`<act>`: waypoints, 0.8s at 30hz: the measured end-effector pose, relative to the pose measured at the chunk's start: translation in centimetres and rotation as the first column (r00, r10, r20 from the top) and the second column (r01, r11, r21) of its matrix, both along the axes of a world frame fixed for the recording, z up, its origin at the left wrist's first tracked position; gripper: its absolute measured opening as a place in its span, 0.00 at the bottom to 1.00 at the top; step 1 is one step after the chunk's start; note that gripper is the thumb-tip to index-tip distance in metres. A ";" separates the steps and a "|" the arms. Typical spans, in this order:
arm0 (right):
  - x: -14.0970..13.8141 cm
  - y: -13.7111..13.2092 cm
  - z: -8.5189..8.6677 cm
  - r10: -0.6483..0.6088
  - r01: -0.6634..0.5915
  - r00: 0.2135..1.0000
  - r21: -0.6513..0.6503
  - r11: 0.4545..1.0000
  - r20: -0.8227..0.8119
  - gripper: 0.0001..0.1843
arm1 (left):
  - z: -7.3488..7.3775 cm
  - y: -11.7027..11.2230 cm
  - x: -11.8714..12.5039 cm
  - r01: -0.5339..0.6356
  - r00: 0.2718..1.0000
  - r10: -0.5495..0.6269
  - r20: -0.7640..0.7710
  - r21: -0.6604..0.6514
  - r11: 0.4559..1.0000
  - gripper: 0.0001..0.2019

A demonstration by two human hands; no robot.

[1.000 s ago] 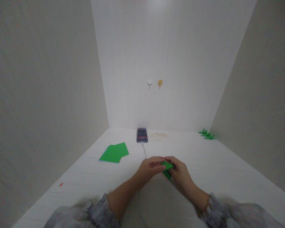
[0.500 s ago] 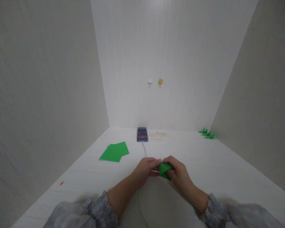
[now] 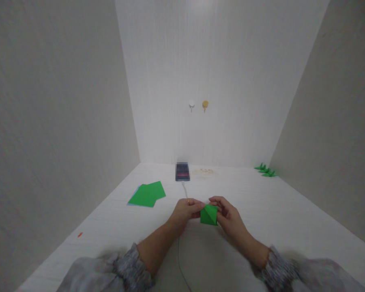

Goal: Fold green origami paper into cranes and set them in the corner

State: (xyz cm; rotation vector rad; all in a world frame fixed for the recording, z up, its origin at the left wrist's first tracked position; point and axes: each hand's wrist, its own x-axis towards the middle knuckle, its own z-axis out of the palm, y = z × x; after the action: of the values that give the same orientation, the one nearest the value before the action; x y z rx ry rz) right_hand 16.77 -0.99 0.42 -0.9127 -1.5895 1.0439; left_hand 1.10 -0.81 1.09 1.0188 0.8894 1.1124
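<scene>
Both of my hands meet over the white table at the centre of the head view. Between them is a small folded piece of green paper, held just above the surface. My left hand pinches its left edge with closed fingers; a ring shows on one finger. My right hand grips its right side, fingers curled over the top.
A stack of green paper sheets lies to the left. A phone stands at the back wall, its white cable running toward me. Several small green folded figures sit at the far right corner. Walls close in left, right and behind.
The green piece has been turned and opened between my fingers, now showing a flatter, wider face. Both hands shifted slightly away from me.
</scene>
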 end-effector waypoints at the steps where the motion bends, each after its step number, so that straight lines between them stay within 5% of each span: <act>1: 0.0 0.0 0.1 0.017 -0.020 0.998 -0.047 0.999 -0.062 0.13 | 0.0 0.1 -0.1 -0.015 1.000 0.015 -0.005 0.006 1.000 0.14; 5: 0.2 0.1 0.5 -0.010 -0.012 0.990 -0.153 0.988 -0.142 0.13 | -0.2 0.2 0.0 -0.053 0.995 0.059 -0.081 0.069 0.996 0.13; 10: 0.0 0.6 -0.1 0.034 -0.024 0.995 -0.109 0.994 0.097 0.13 | -0.3 0.1 0.3 -0.041 0.969 0.085 -0.233 0.189 0.981 0.11; 24: 0.0 1.0 -1.2 0.021 -0.017 1.000 -0.167 0.986 0.022 0.08 | -0.2 0.1 0.7 -0.033 0.984 0.055 -0.167 0.133 0.991 0.10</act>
State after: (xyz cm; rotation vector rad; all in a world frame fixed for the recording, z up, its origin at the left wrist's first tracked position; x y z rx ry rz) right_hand 16.75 0.01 -0.82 -1.0273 -1.5501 1.1970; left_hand 1.80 -0.70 0.87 1.2211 0.9897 1.1445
